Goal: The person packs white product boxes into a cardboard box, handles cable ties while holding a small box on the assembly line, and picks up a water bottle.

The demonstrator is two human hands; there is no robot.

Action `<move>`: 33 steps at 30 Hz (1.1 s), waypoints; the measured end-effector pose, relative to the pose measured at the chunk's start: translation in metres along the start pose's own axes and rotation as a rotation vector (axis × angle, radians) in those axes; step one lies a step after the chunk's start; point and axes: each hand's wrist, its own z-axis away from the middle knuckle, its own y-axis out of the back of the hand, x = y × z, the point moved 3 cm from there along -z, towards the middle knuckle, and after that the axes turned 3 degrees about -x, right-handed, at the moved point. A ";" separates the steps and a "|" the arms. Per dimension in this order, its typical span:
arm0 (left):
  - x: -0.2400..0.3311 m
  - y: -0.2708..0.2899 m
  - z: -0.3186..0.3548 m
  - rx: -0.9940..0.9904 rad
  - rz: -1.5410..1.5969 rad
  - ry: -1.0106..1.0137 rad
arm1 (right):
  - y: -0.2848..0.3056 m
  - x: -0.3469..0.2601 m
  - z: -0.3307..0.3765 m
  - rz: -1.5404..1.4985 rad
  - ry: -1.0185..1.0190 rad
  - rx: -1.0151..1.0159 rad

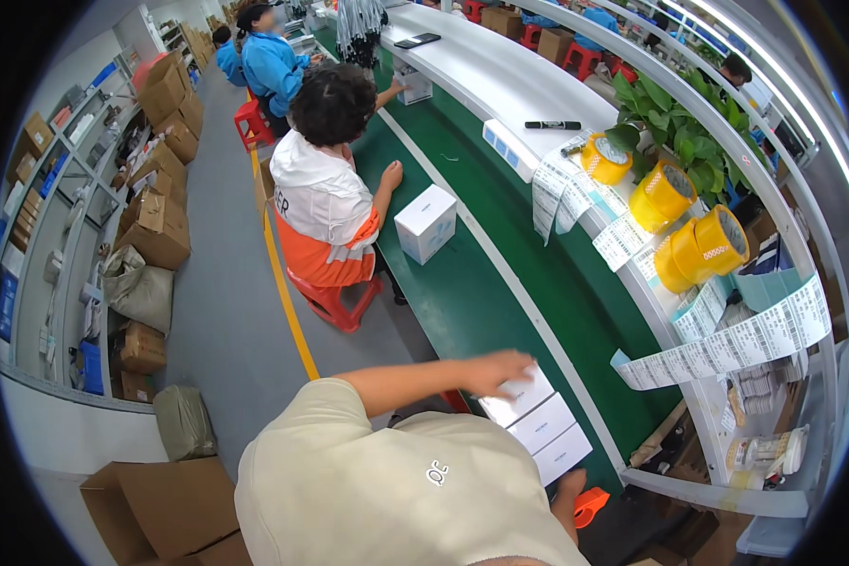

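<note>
Three white boxes lie side by side on the green belt in front of me: a far box (519,400), a middle box (543,424) and a near box (564,454). Over the far box is my left hand (500,374), blurred, its fingers stretched out and nothing seen in them. Whether it touches the lid I cannot tell. My right hand (568,487) rests at the end of the near box, its fingers mostly hidden. Beside that hand is an orange tape dispenser (590,507).
Further along the belt (481,311) stands a white box (426,224) near a seated co-worker (325,179). To the right, a shelf holds yellow tape rolls (703,247), a label strip (736,338), a marker (553,124) and a plant (674,123). Cardboard cartons (165,509) sit lower left.
</note>
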 end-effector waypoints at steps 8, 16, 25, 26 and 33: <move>-0.164 0.189 0.037 0.634 -0.789 0.802 | 0.002 0.002 -0.008 0.033 -0.075 -0.113; -0.204 0.249 0.100 0.530 -0.903 1.217 | -0.001 0.001 -0.007 0.040 -0.116 -0.135; -0.172 0.248 0.087 0.505 -0.693 1.223 | -0.005 0.011 0.002 0.076 -0.115 -0.113; -0.164 0.238 0.079 0.516 -0.709 1.177 | -0.002 0.003 0.004 0.064 -0.056 -0.136; -0.034 0.079 0.042 0.295 -0.471 0.783 | -0.020 0.027 -0.015 0.145 -0.021 -0.041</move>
